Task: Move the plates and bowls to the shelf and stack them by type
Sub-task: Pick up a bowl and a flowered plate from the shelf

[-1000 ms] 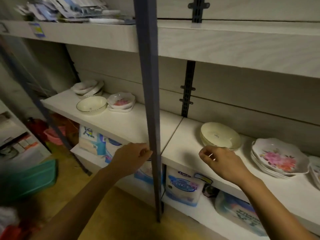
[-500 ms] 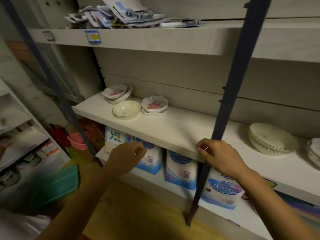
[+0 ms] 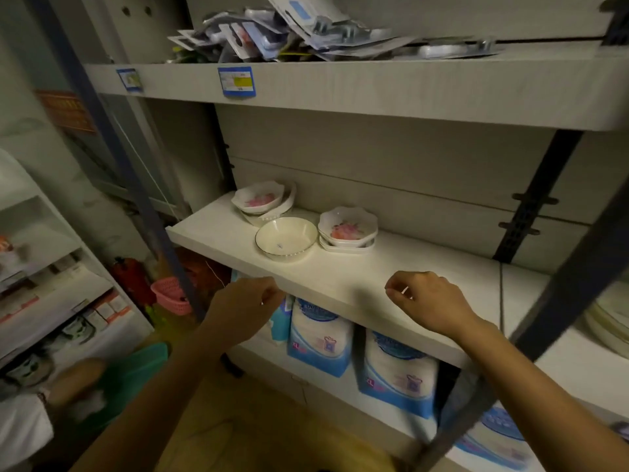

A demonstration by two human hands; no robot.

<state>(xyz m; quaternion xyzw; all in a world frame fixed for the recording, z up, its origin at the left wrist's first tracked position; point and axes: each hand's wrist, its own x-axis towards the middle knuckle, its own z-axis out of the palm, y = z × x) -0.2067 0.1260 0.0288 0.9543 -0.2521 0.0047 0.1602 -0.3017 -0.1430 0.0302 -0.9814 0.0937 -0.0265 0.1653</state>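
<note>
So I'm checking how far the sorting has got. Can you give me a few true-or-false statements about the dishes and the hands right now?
1. Both the left hand and the right hand hold nothing. True.
2. The plain cream bowl sits stacked inside a floral bowl. False: it stands alone on the middle shelf.
3. The floral bowl right of it rests on other dishes. True.
4. The pink basket stands on the middle shelf. False: it is down below, near the floor.
</note>
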